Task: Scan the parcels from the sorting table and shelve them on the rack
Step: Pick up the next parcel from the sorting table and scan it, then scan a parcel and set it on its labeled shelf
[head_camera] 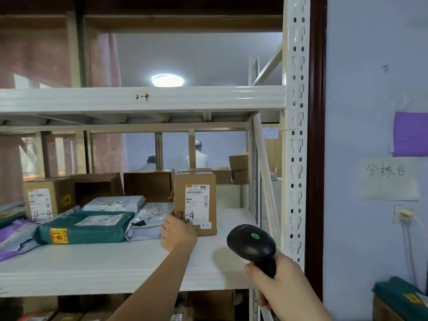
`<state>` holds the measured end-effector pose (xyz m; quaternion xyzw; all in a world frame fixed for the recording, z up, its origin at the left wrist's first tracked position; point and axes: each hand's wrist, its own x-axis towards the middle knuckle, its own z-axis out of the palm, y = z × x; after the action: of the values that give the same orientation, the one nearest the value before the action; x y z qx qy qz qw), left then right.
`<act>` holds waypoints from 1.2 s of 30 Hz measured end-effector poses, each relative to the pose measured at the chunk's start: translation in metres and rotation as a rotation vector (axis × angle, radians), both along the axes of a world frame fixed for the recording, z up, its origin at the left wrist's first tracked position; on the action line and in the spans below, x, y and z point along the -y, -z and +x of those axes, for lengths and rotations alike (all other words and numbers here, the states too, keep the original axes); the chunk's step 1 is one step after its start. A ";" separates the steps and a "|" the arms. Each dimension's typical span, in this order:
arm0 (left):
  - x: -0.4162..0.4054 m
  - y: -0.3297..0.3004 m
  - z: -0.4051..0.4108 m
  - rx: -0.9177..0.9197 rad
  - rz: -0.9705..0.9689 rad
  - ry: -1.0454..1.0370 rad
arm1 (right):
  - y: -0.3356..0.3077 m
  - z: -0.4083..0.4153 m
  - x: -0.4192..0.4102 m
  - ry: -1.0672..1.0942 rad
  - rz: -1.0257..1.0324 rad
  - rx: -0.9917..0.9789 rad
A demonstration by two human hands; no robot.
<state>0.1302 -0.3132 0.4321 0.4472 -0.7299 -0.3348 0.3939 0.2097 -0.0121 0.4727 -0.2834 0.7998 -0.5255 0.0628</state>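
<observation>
A tall cardboard parcel (pixel 196 200) marked "2-4" stands upright on the white rack shelf (pixel 115 269), its shipping label facing me. My left hand (pixel 177 232) grips its lower left corner, thumb on the front face. My right hand (pixel 280 281) holds a black barcode scanner (pixel 252 244) by the handle, lower right of the parcel, its head with a green dot pointed toward the shelf. The beam above (pixel 141 97) carries a tag reading "2-4".
Left of the parcel lie a green mailer (pixel 85 225), grey poly bags (pixel 148 218), purple bags and several cardboard boxes (pixel 46 198). The white perforated rack upright (pixel 297 135) and a wall stand on the right. Two people stand behind the rack. More boxes sit below.
</observation>
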 end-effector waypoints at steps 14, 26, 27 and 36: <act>-0.024 0.000 0.021 -0.097 -0.088 0.170 | 0.003 0.009 0.003 -0.027 -0.012 -0.063; -0.076 0.004 0.059 0.462 -0.453 0.823 | 0.030 0.061 -0.016 0.130 -0.035 -0.074; -0.083 0.006 0.062 0.481 -0.486 0.854 | 0.034 0.068 -0.020 0.157 -0.034 -0.067; -0.171 0.031 0.091 0.410 -0.622 1.011 | 0.065 0.124 -0.080 0.333 -0.020 -0.020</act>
<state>0.2208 -0.1421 0.4013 -0.0339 -0.9752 -0.1589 0.1505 0.3339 0.0684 0.4081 -0.1529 0.8309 -0.5338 -0.0360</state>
